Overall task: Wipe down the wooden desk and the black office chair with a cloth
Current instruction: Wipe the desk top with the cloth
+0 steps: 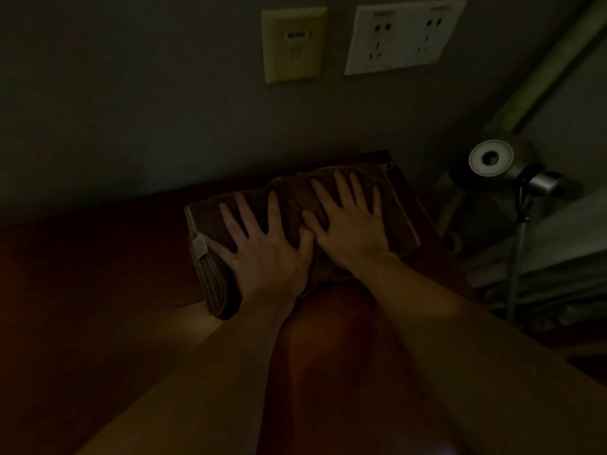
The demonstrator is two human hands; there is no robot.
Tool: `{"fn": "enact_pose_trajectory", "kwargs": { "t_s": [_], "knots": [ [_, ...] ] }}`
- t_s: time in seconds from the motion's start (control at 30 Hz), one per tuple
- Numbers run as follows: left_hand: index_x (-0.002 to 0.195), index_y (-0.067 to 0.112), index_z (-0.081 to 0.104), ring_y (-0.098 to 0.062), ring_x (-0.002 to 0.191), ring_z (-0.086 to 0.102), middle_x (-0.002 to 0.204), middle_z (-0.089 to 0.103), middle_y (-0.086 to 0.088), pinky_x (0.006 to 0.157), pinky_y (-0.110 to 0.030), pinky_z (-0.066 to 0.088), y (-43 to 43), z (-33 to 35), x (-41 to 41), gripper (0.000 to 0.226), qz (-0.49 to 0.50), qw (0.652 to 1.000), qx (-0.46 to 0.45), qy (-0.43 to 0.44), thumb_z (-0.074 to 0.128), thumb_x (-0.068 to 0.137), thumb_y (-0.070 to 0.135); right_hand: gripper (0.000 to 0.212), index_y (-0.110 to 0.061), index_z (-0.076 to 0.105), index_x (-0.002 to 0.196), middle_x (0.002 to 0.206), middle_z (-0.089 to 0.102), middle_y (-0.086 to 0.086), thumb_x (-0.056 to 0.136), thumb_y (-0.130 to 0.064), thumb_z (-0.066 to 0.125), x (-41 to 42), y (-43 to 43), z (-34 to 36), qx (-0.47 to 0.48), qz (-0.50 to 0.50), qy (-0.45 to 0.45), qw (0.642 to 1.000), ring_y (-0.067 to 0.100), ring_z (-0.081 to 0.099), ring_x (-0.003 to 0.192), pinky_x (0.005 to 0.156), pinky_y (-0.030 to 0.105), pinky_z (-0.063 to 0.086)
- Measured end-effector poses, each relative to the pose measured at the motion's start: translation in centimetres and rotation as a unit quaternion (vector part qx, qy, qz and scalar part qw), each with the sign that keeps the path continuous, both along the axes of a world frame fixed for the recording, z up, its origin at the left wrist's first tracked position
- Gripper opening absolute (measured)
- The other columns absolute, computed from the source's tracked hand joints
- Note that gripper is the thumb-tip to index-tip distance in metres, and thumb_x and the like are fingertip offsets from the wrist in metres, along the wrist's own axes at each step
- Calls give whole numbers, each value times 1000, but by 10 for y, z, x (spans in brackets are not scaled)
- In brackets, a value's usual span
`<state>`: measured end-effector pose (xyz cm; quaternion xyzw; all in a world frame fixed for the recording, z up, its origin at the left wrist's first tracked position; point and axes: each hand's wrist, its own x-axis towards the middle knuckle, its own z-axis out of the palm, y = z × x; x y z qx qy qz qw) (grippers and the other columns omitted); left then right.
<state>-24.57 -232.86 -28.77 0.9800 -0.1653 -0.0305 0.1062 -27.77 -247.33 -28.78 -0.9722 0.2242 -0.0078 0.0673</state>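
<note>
A folded brown cloth (289, 192) lies on the reddish wooden desk (98, 290), close to the desk's far right corner by the wall. My left hand (262, 247) presses flat on the cloth's left part, fingers spread, thumb at its folded left edge. My right hand (351, 221) lies flat on the cloth's right part, fingers spread too. The two thumbs nearly touch. Neither hand grips the cloth. The light is dim. No black office chair is in view.
The wall stands right behind the desk, with a yellowish switch plate (294, 44) and a white double socket (404, 36). Past the desk's right edge stands a round metal lamp head (491, 158) on a thin stand, with pale bedding (558, 251) behind.
</note>
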Motion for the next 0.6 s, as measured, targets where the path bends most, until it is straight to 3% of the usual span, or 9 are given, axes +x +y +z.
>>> {"fn": "enact_pose_trajectory", "kwargs": {
  "t_s": [0.6],
  "knots": [
    [165,35,4,-38,158,-12,173,-6,-15,115,-75,-6,-24,0,34,79,3,1000,-11,-12,22,96,70,64,-46,11,160,171,6,3,100,-66,22,37,-24,-2,-5,-1,-9,1000,24,-3,157,123,59,-3]
  ]
}}
